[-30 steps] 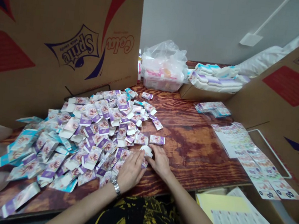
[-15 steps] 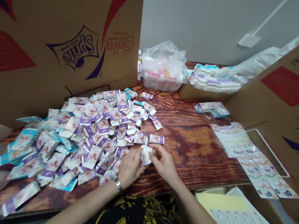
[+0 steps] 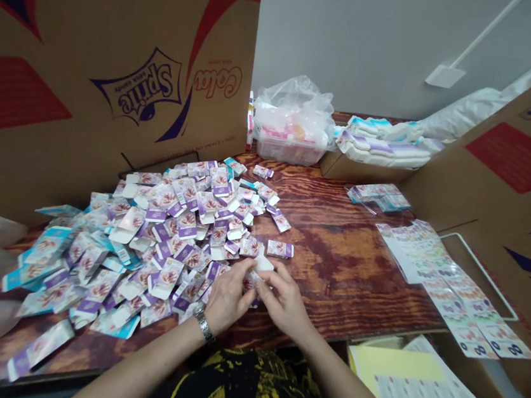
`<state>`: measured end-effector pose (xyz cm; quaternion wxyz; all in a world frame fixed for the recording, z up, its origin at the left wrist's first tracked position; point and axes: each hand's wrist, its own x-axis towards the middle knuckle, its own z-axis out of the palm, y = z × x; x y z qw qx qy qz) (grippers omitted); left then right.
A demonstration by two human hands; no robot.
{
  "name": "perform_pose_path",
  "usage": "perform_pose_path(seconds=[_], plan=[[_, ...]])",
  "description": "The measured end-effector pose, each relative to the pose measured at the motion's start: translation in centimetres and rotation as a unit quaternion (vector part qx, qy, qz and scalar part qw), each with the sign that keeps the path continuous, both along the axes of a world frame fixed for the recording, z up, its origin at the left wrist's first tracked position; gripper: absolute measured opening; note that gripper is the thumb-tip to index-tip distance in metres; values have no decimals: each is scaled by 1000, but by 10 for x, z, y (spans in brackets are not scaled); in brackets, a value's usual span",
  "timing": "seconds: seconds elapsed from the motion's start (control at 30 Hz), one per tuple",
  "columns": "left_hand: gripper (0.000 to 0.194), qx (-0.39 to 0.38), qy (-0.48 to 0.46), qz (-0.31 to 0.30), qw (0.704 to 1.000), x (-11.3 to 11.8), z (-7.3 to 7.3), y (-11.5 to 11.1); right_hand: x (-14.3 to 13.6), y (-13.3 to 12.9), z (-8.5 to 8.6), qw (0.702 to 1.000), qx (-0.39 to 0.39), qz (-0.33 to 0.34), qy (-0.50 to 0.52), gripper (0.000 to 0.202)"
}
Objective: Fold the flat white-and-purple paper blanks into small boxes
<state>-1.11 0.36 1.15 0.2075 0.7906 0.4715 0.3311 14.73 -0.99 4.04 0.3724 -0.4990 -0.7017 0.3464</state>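
Note:
Between my two hands is a small printed carton (image 3: pixel 264 263), its white end flaps sticking up at the far side. My left hand (image 3: pixel 230 294), with a metal watch on the wrist, grips the carton from the left. From the right, my right hand (image 3: pixel 285 297) pinches it near the flaps. My fingers cover most of the carton's printed face. Left of my hands spreads a heap of small purple-and-white cartons (image 3: pixel 168 274), with some blue ones among them. Just beyond my fingers lies a single purple-ended carton (image 3: pixel 280 249).
A large cardboard box (image 3: pixel 119 48) stands behind the heap, another (image 3: pixel 509 207) at the right. At the back are a bagged plastic tub (image 3: pixel 293 145) and a tray of flat packs (image 3: pixel 381 149). Printed sheets (image 3: pixel 447 287) lie right; yellow paper (image 3: pixel 400 361) sits below the table edge.
The carton has turned in my hands, so its white flaps now point away from me. My right fingers have shifted down along it. The view has moved slightly.

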Motion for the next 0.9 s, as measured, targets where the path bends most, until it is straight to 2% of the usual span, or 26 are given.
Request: perform_pose_path(seconds=[0.07,0.17,0.3,0.37,0.47,0.53,0.7,0.8,0.9], plan=[[40,16,12,-12,1000,-2,-2,1,1,2,3,997,-46,-2,62,22],[38,26,53,-29,998,-3,-3,1,2,8,5,982,-106,-52,150,27],[50,15,74,-13,997,-2,-1,-2,0,16,5,967,-161,-50,192,22],[61,8,71,1,997,0,0,-3,-2,17,6,975,-143,-64,158,19],[71,1,74,6,997,2,2,-3,-6,12,10,992,-62,-90,58,16],[74,-7,75,5,997,3,3,-3,-11,6,13,996,-22,-83,20,20],[78,-10,95,6,995,5,4,2,-14,-2,7,998,-22,-27,49,31],[76,12,121,17,992,2,21,25,1,8,-6,994,-71,-8,85,36],[85,97,137,79,983,-7,56,59,22,21,-27,989,-101,-79,75,45]])
